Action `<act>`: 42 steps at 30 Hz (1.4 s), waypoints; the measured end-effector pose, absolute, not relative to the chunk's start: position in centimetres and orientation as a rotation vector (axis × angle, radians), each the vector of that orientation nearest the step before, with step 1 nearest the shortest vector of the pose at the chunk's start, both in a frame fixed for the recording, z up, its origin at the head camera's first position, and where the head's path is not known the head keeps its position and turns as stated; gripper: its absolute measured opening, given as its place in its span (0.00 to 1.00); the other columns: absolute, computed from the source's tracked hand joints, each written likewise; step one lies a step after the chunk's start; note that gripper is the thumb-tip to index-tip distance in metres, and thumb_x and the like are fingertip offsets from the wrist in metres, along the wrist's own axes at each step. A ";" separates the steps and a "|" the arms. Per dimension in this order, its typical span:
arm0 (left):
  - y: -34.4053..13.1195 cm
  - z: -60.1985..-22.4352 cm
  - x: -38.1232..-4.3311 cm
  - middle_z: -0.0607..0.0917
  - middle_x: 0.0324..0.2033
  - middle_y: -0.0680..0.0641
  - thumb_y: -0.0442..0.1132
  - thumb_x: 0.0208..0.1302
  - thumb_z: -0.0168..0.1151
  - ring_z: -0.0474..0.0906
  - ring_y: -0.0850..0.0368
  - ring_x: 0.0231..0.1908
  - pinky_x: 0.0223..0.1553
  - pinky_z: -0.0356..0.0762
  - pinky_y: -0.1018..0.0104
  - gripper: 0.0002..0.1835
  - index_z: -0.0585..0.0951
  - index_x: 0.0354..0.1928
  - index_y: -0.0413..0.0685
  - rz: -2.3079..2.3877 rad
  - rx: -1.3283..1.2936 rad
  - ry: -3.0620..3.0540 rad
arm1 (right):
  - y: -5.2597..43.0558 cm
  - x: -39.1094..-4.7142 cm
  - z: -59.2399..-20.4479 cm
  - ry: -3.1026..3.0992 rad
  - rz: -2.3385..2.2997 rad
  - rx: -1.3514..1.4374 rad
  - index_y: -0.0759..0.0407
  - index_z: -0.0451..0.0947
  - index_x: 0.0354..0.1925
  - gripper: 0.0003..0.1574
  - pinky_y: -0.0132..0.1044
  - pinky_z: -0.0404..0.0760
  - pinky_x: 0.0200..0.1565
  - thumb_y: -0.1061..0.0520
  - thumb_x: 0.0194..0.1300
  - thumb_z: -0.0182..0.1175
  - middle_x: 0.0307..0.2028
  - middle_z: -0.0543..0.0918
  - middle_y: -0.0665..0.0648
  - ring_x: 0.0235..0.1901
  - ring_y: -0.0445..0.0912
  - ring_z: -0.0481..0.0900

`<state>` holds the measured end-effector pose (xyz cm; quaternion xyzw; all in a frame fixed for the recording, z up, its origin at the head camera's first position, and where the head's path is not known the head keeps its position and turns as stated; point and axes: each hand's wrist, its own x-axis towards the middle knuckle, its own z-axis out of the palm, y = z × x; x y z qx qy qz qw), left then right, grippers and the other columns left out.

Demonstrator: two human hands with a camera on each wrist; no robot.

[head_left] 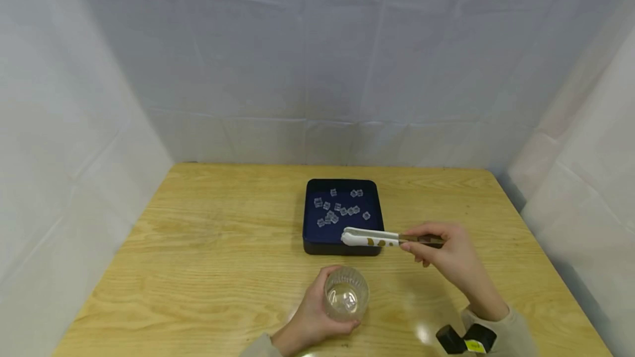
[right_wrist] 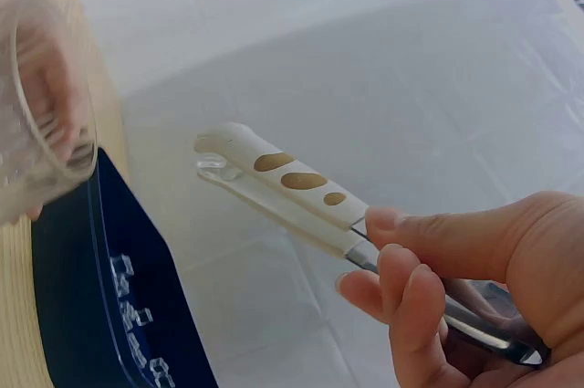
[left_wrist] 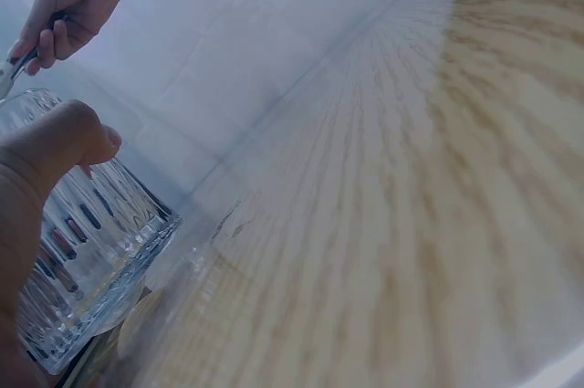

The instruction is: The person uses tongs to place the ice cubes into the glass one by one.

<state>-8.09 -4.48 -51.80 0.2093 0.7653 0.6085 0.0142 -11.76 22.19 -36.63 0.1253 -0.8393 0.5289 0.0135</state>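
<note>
My right hand [head_left: 446,252] pinches a pair of tongs [head_left: 372,237] with white, brown-spotted tips, held over the front right edge of a dark blue tray [head_left: 342,248]. In the right wrist view a small clear cube [right_wrist: 213,165] is caught between the tong tips. Several clear cubes [head_left: 337,207] lie scattered in the tray. In front of the tray, my left hand [head_left: 315,310] grips a ribbed clear glass [head_left: 346,293], thumb and fingers curled round its sides. Something small and clear shows at the glass bottom, not sharply.
All this is on a wooden table [head_left: 223,247]. White sheeting [head_left: 307,70] hangs behind the table and along both sides. A black device [head_left: 466,340] is strapped on my right wrist.
</note>
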 end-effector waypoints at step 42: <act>-4.6 -51.8 -8.3 0.78 0.57 0.57 0.34 0.34 0.84 0.75 0.54 0.56 0.62 0.72 0.56 0.51 0.67 0.64 0.60 1.955 0.675 2.290 | 23.1 -7.7 -37.5 -2.721 1.722 0.570 0.60 0.86 0.42 0.12 0.39 0.80 0.19 0.59 0.58 0.71 0.29 0.84 0.53 0.19 0.45 0.79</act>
